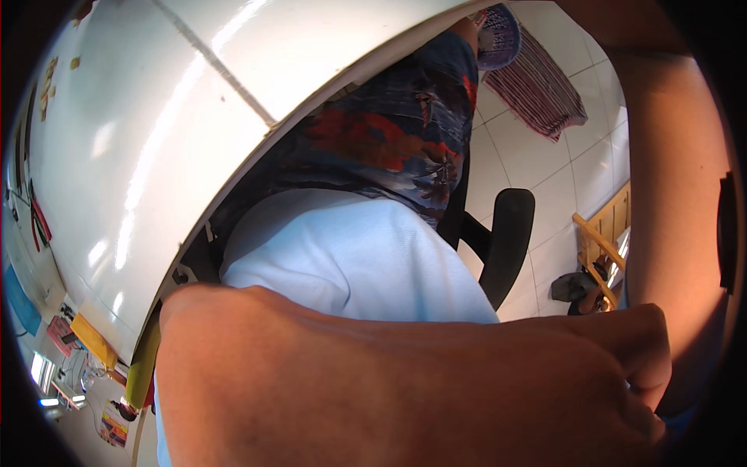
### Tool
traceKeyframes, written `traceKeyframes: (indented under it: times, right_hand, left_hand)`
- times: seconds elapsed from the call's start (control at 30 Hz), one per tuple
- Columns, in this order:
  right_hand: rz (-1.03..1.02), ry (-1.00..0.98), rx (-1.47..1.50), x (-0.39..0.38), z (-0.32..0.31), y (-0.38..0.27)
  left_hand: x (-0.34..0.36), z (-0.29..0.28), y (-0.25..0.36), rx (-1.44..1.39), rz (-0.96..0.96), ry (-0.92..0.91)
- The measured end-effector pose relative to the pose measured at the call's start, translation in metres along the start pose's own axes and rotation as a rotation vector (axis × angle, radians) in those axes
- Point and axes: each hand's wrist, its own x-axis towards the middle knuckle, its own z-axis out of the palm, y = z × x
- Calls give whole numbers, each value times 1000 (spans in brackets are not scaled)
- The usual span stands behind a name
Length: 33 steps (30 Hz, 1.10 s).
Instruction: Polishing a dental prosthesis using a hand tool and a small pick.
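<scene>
My left hand (405, 373) fills the lower part of the view, very close, with its back toward me. It reaches across to the right, where its fingers are curled in. Whatever they hold, if anything, is hidden. Just beyond those fingers runs a bare arm (673, 179), seemingly my right one, down the right side. Its hand does not show. A dark object (727, 233) lies against the arm's outer edge, cut off by the rim. Behind my left hand are my light blue top (342, 249) and dark flowered shorts (381, 132).
A white table (187, 132) with a dark seam borders my lap on the left. Red-handled tools (39, 218) and small brown pieces (48, 89) lie on it. Right are a black armrest (510, 241), striped mat (537, 86), blue basket (502, 39) and wooden frame (607, 233).
</scene>
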Motion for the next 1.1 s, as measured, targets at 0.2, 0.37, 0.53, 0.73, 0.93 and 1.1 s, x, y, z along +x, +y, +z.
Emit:
traceKeyframes:
  times: [0.2, 0.37, 0.53, 0.73, 0.93, 1.1]
  right_hand:
    - [30, 9, -23, -8, -15, -3]
    - [82, 57, -71, -25, -37, -6]
    - [110, 85, -135, -36, -59, -12]
    - [120, 58, -107, -34, -49, -14]
    - [80, 15, -68, -15, -34, -20]
    - [-71, -55, -11, 21, -7, -60]
  left_hand:
    - [9, 1, -5, 15, 8, -37]
    - [21, 3, -11, -1, 2, -115]
    - [36, 2, -18, 6, 25, -195]
    - [28, 6, -17, 43, 34, -171]
    - [20, 1, -4, 131, 46, -131]
    - [5, 11, 28, 325, 64, -61]
